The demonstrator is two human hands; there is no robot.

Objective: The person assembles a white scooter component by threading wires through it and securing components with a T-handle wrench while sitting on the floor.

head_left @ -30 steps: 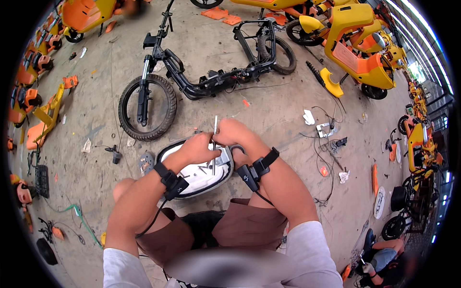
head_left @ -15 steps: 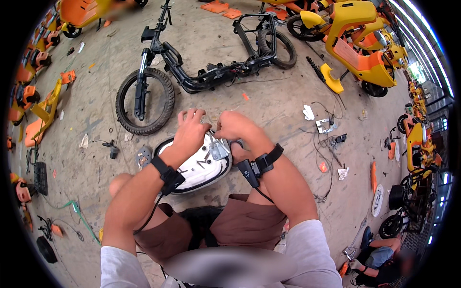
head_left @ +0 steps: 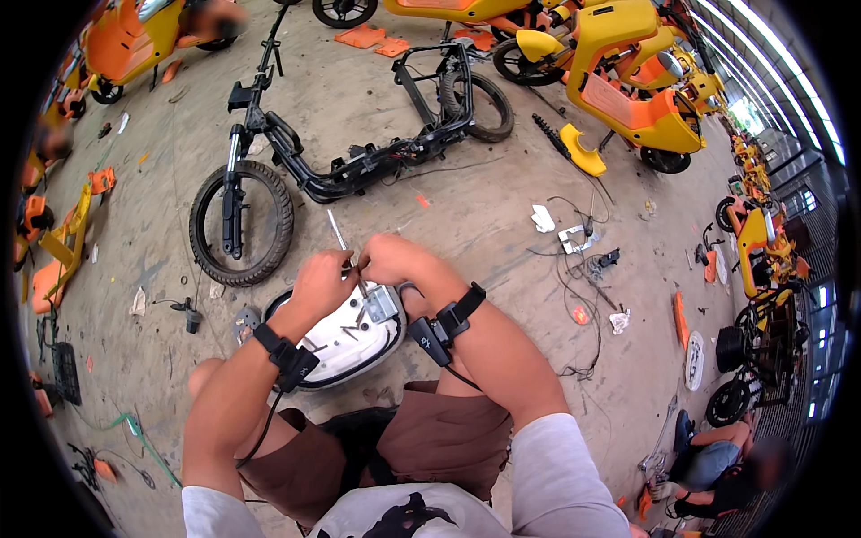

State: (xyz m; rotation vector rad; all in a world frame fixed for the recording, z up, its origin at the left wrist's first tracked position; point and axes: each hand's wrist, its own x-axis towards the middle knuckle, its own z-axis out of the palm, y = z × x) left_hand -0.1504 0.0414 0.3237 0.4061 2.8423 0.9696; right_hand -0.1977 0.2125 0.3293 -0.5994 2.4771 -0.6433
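White scooter panel (head_left: 345, 345) rests on the floor (head_left: 502, 224) against the person's knees. Left hand (head_left: 321, 282) is closed on a thin metal tool (head_left: 338, 235); right hand (head_left: 387, 260) pinches beside it. Judged step: working a fitting on the panel; next calls for steady leverage. Beyond: stripped scooter frame (head_left: 359, 166).

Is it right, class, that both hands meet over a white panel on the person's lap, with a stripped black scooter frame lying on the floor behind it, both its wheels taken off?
Not quite. In the head view both hands, left hand and right hand, do meet over the white panel, and the black scooter frame lies behind it, but its wheels are still on: the front wheel and the rear wheel.
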